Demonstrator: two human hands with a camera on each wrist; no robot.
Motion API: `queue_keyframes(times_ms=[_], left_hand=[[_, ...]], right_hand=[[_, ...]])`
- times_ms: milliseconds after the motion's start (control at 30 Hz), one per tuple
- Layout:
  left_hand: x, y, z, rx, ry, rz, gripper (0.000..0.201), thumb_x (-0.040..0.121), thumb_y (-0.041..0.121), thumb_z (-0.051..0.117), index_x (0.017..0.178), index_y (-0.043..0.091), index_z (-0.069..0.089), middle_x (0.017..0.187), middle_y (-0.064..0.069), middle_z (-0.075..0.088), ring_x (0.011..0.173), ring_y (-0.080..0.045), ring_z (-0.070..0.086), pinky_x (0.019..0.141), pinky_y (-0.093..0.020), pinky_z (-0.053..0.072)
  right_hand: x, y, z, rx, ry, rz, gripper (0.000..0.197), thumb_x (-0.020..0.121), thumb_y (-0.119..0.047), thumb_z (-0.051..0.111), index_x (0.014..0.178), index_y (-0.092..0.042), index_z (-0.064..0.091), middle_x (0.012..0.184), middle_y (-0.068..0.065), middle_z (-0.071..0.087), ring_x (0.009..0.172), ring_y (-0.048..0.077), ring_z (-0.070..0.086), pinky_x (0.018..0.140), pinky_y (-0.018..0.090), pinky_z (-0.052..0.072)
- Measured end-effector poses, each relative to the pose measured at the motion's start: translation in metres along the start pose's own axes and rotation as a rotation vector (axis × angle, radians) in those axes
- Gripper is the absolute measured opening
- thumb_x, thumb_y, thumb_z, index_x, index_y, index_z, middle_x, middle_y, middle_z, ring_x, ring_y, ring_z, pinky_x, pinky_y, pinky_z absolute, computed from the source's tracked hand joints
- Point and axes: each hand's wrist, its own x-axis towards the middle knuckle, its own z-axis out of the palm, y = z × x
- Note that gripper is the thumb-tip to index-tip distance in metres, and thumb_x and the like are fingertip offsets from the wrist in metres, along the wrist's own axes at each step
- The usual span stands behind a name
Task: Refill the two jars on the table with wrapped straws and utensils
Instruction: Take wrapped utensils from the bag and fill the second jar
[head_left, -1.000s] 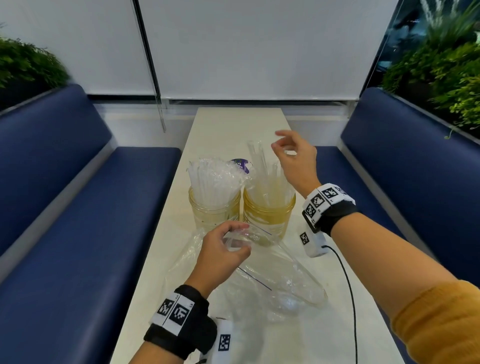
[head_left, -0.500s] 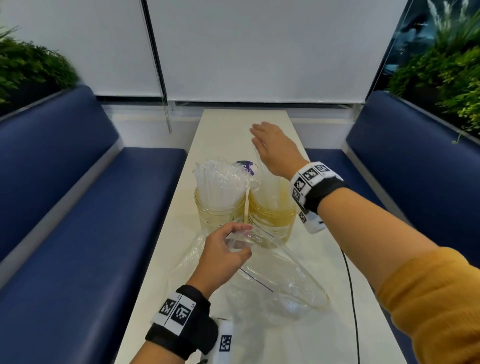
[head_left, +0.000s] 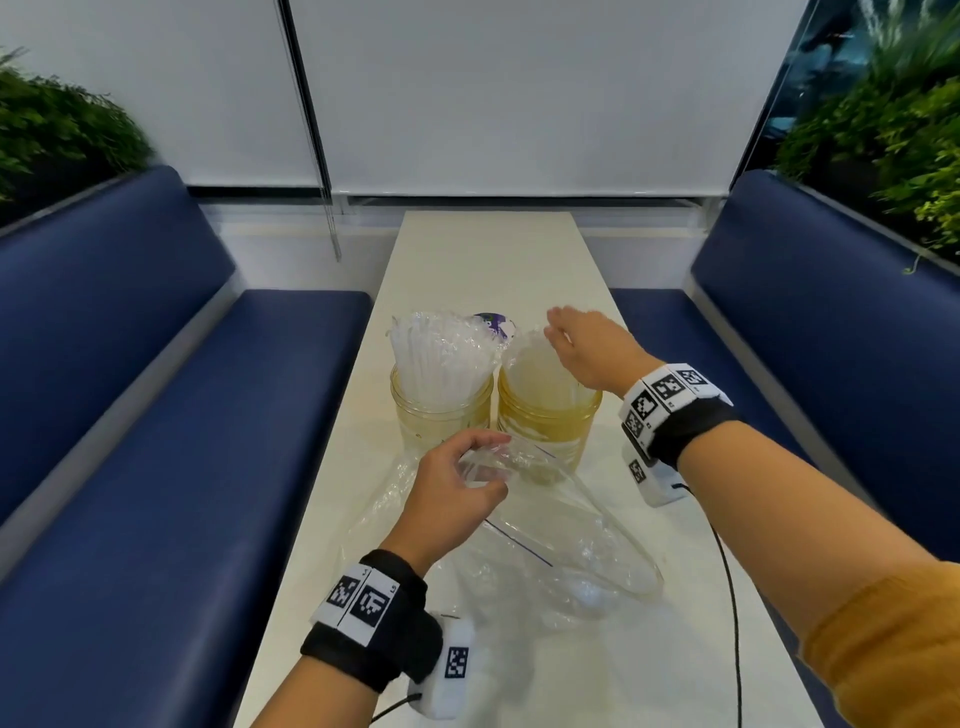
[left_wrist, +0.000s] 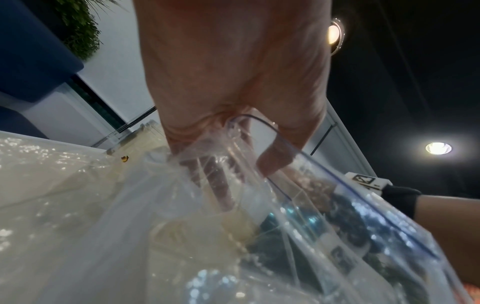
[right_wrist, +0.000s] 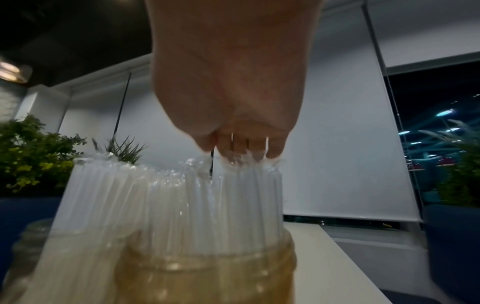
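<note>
Since half a sec ago my right hand (head_left: 584, 351) has dropped lower and swung a bit right, from hovering past the jars to sitting flat on the tops of the wrapped straws (right_wrist: 228, 205) in the right jar (head_left: 548, 421); left hand hasn't budged. Right fingers (right_wrist: 244, 146) are out straight-ish, tips touching the wrapper ends, gripping nothing, bc I'm patting the bundle down so it stands level and seats in the jar rather than fanning out. Left jar (head_left: 440, 410) sits just beside it, touching or nearly, already packed w/ its own wrapped straws (head_left: 441, 356) splaying above the rim, so I leave it alone. Left hand (head_left: 452, 493) pinches the open mouth of the clear zip bag (head_left: 561, 545), thumb outside and fingers (left_wrist: 221, 185) curled inside the lip, holding it open and pinned near the jars so the next grab is quick. Bag lies slumped on the surface (head_left: 493, 260) right in front of the jars, and it looks nearly empty, tho contents are hard to read thru the plastic. Can't see any utensils for sure. Small purple-and-white thing (head_left: 491, 325) peeks out behind the jars, can't tell what. Blue benches (head_left: 156, 415) either side. My guess: straw refill is close to done.
</note>
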Motion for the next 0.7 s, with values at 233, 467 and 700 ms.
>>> queue_keyframes(times_ms=[233, 467, 700], left_hand=[[-0.001, 0.0, 0.006, -0.009, -0.077, -0.019, 0.06, 0.08, -0.009, 0.06, 0.127, 0.028, 0.063, 0.128, 0.012, 0.065, 0.103, -0.009, 0.071, 0.083, -0.027, 0.052], [0.001, 0.003, 0.014, -0.033, -0.124, 0.02, 0.072, 0.077, -0.018, 0.059, 0.136, 0.022, 0.056, 0.135, 0.009, 0.059, 0.108, -0.01, 0.069, 0.07, -0.022, 0.052], [-0.003, -0.006, 0.018, -0.031, -0.163, 0.088, 0.076, 0.077, -0.022, 0.061, 0.136, 0.025, 0.056, 0.135, 0.011, 0.057, 0.107, -0.013, 0.072, 0.064, -0.02, 0.054]], right_hand=[[-0.057, -0.037, -0.029, 0.028, 0.221, -0.022, 0.03, 0.101, -0.038, 0.049, 0.104, -0.016, 0.07, 0.101, 0.003, 0.068, 0.089, 0.022, 0.062, 0.075, 0.036, 0.051], [-0.138, -0.094, -0.007, -0.162, -0.64, -0.018, 0.033, 0.103, -0.029, 0.047, 0.113, -0.006, 0.068, 0.106, 0.008, 0.068, 0.099, 0.029, 0.065, 0.086, 0.037, 0.052], [-0.14, -0.08, 0.034, -0.358, -0.577, 0.165, 0.054, 0.101, -0.052, 0.04, 0.143, -0.019, 0.042, 0.14, 0.01, 0.053, 0.128, 0.032, 0.047, 0.103, 0.042, 0.036]])
